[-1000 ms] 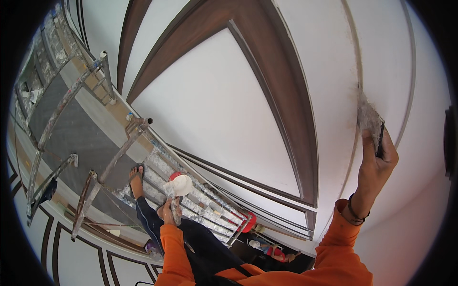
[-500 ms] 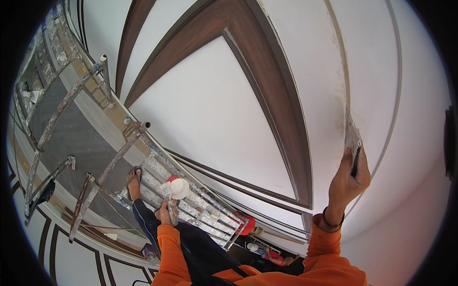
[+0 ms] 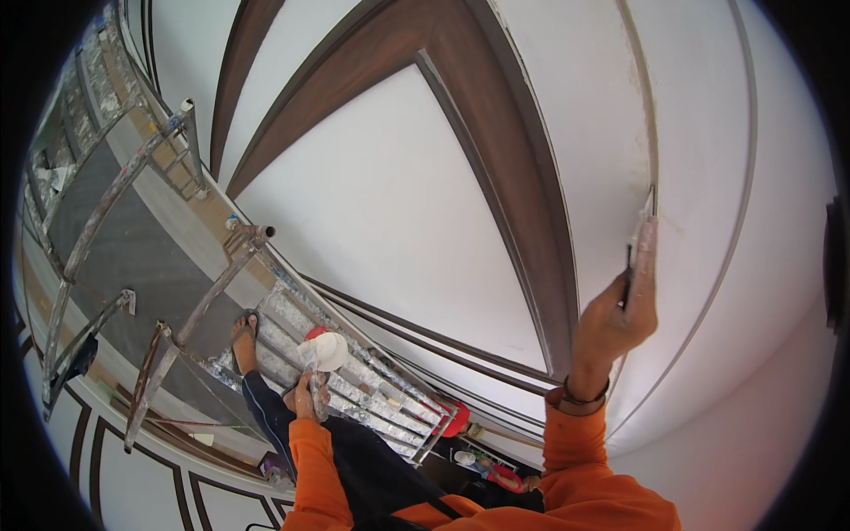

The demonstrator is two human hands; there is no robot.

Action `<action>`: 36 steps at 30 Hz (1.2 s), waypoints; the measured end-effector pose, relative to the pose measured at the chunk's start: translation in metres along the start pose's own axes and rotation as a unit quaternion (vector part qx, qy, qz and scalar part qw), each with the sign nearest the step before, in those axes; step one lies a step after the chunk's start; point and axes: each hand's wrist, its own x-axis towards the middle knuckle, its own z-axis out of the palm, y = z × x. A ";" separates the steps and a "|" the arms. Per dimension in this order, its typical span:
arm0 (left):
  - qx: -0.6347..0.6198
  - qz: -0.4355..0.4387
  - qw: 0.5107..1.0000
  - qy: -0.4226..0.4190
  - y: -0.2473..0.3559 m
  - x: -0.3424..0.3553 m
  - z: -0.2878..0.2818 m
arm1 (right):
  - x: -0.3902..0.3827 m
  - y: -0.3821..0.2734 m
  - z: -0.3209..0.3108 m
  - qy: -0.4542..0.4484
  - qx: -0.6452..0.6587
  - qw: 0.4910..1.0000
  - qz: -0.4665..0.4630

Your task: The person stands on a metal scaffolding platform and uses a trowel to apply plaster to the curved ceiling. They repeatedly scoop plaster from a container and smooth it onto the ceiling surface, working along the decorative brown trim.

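My right hand (image 3: pixel 615 314) is raised at the wall, its fingers closed round a putty knife (image 3: pixel 638 232). The thin blade's tip meets the beige moulding line (image 3: pixel 652 133) running up the white wall (image 3: pixel 602 150). Much of the knife's handle is hidden in the hand. Low in front of my body, my left hand (image 3: pixel 305 396) grips a pale, smeared flat piece (image 3: pixel 320 389) whose kind I cannot make out. Just beyond it a bucket with white contents (image 3: pixel 329 351) stands on the scaffold deck (image 3: pixel 390 410).
Paint-spattered scaffold tubes (image 3: pixel 208 296) stand at the left, above a dark floor strip (image 3: pixel 133 239). Brown wooden trim (image 3: pixel 496 97) frames the white panel ahead. Below the deck, a person in red (image 3: pixel 505 478) is partly visible.
My right hand has moved a little left and down, and the putty knife has turned edge-on against the wall moulding. My left hand stays nearly in place.
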 end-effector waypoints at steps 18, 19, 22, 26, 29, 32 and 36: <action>0.048 -0.001 0.999 0.020 -0.009 0.009 -0.017 | -0.001 0.006 -0.037 -0.051 0.037 0.994 0.084; 0.049 -0.003 0.999 0.021 -0.009 0.007 -0.015 | -0.002 0.006 -0.035 -0.044 0.035 0.995 0.085; 0.062 -0.002 0.997 0.043 -0.005 0.003 -0.010 | 0.000 0.008 -0.031 -0.029 0.044 0.994 0.096; 0.044 -0.003 0.999 0.020 -0.004 0.005 -0.011 | 0.010 0.006 -0.026 -0.023 0.069 0.992 0.106; 0.065 0.007 0.998 0.020 -0.008 0.009 -0.020 | 0.018 0.008 -0.023 -0.014 0.063 0.995 0.080; 0.035 0.009 0.999 0.006 -0.004 0.008 -0.014 | 0.029 0.000 -0.021 -0.021 0.031 0.995 0.090; 0.039 -0.010 0.998 0.050 -0.001 0.000 -0.002 | 0.032 0.003 -0.023 -0.030 -0.003 0.996 0.089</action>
